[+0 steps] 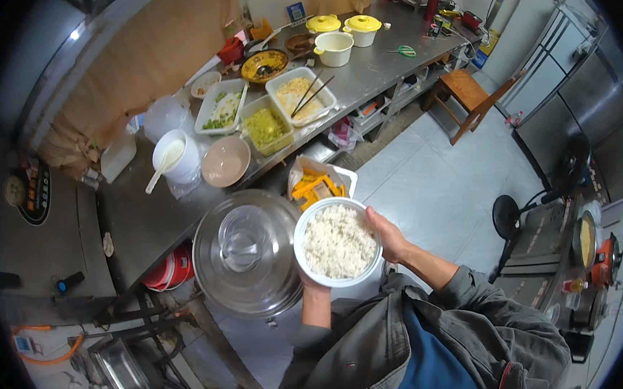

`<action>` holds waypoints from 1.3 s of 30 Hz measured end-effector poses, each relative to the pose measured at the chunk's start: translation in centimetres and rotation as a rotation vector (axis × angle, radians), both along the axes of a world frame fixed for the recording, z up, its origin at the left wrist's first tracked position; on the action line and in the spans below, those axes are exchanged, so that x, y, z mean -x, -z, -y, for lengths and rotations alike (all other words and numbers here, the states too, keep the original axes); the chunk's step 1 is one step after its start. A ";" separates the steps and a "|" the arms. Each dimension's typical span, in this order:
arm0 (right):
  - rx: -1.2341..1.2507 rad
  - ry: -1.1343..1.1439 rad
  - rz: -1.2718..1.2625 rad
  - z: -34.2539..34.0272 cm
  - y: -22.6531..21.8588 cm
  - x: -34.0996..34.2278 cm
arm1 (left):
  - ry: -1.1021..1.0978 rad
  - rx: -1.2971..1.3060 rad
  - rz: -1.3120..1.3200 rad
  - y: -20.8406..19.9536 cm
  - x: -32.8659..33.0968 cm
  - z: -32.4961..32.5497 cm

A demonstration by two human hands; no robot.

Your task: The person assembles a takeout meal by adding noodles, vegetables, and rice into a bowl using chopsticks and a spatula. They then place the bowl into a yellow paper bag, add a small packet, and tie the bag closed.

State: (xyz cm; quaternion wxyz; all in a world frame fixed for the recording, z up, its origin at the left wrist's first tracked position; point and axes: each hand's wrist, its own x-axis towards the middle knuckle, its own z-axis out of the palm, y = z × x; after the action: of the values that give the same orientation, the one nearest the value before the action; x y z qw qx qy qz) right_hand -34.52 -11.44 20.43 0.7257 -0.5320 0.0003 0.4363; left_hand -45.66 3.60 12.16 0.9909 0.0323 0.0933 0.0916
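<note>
I hold a white round bowl heaped with cooked white rice in front of my body. My right hand grips its right side, thumb up by the rim. My left hand supports it from the lower left, its fingers hidden beneath the bowl. Just left of the bowl is a large round steel pot with a shiny lid. A clear plastic bowl rests on top of that lid. Behind the rice bowl, a box contains yellow packets.
Along the steel counter stand a tan bowl, a white tub with a rice paddle, food trays with chopsticks, and white pots with yellow lids. A wooden chair is at right; a stove lies lower left.
</note>
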 end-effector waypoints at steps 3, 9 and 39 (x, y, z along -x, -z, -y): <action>-0.130 -0.086 0.006 3.8 -1.9 -4.2 | -0.071 0.009 -0.029 1.0 -3.4 4.8; -0.382 -0.085 -0.045 9.9 -3.2 -15.6 | -0.016 0.124 0.218 -4.5 -15.1 11.3; 0.252 -0.036 0.426 3.5 12.8 -73.2 | -0.191 -0.526 -0.907 5.9 -60.4 2.0</action>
State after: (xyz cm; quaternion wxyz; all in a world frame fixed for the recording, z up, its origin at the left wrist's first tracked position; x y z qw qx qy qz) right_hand 38.68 -14.97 7.62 0.6295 -0.6982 -0.1078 0.3236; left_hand 14.74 1.57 6.24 0.7969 0.3072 0.4886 0.1784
